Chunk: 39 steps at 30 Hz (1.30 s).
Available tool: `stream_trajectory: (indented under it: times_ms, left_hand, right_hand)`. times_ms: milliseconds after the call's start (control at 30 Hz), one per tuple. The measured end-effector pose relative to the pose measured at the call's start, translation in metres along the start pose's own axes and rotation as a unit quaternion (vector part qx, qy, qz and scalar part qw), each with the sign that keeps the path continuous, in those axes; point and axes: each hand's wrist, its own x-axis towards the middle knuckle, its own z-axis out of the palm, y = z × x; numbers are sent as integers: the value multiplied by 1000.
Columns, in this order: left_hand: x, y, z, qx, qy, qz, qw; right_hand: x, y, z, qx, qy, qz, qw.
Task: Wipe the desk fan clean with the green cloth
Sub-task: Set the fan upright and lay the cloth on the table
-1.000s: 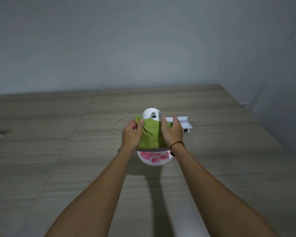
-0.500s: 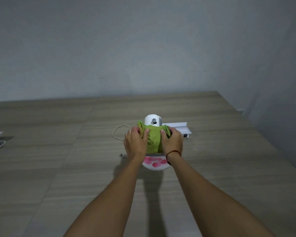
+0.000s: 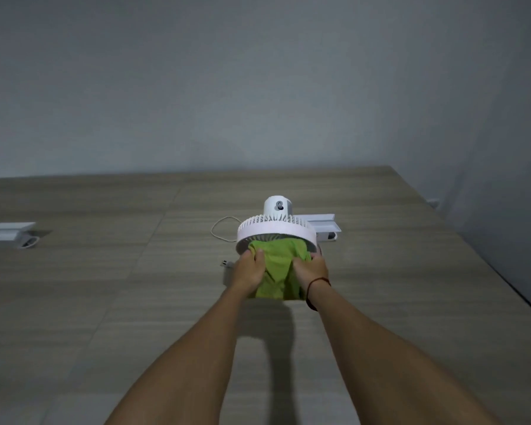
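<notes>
A white desk fan (image 3: 276,229) stands mid-table with its round grille rim and rear motor housing showing. The green cloth (image 3: 278,271) covers the fan's near face and hangs down toward me. My left hand (image 3: 248,273) presses the cloth's left side, thumb lying on the fabric. On the cloth's right side, my right hand (image 3: 311,269) presses it as well; a red cord circles that wrist. The fan's front and base are hidden behind the cloth and hands.
The wooden table (image 3: 135,302) stretches wide; its right edge runs diagonally near the wall. A white cable (image 3: 219,231) loops left of the fan, its plug (image 3: 224,263) by my left hand. A white box (image 3: 324,227) lies behind the fan, another white object (image 3: 8,233) far left.
Both hands slid down the fan's face with the cloth, uncovering the upper rim and grille. The pink-patterned part below the cloth is now hidden.
</notes>
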Motion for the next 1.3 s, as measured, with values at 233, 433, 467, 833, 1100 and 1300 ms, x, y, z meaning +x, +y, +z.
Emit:
stream_trajectory:
  times_ms: [233, 433, 467, 833, 1100, 1300]
  left_hand:
    - [-25, -46, 21, -64, 60, 8, 996]
    - [-15, -110, 50, 112, -33, -129, 985]
    - [-14, -122, 54, 141, -38, -110, 983]
    - [13, -188, 121, 313, -71, 94, 942]
    - [19, -214, 139, 288, 30, 174, 941]
    - [-9, -223, 139, 275, 26, 172, 946]
  right_hand:
    - [-4, 48, -8, -66, -43, 15, 997]
    - [15, 99, -7, -255, -43, 60, 964]
    - [16, 109, -6, -282, -53, 57, 956]
    - [53, 178, 26, -513, -190, -209, 811]
    - [63, 226, 32, -469, -113, -309, 820]
    - [34, 239, 17, -477, -114, -334, 805]
